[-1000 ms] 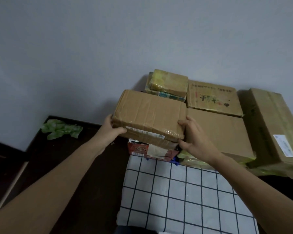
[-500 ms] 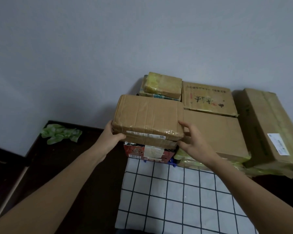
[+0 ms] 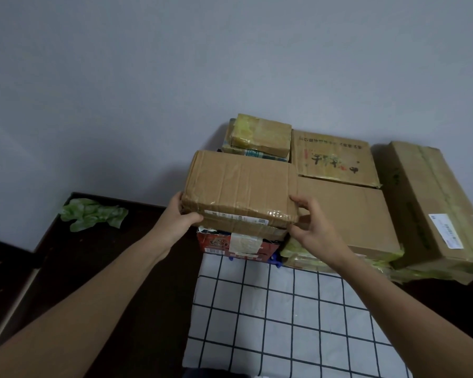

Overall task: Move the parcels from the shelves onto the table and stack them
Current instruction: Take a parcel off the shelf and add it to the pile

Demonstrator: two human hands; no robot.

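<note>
A brown taped cardboard parcel (image 3: 241, 186) lies on top of a red printed box (image 3: 216, 242) at the far end of the checked cloth (image 3: 279, 309). My left hand (image 3: 175, 216) grips its front left corner, thumb on the front face. My right hand (image 3: 311, 227) is at the front right corner with fingers spread and loose, barely touching it. Beside it on the right lies a large flat carton (image 3: 347, 214). Behind stand a printed carton (image 3: 336, 159) and a small yellow-taped parcel (image 3: 260, 133) on another packet.
A long carton (image 3: 432, 203) with a white label lies at the far right. A crumpled green bag (image 3: 93, 214) sits on the dark table (image 3: 93, 268) at the left, near the grey wall. The near part of the cloth is bare.
The brown parcel has come down onto the red box. My right hand has loosened from the parcel's right edge and its fingers have spread. My left hand keeps its hold.
</note>
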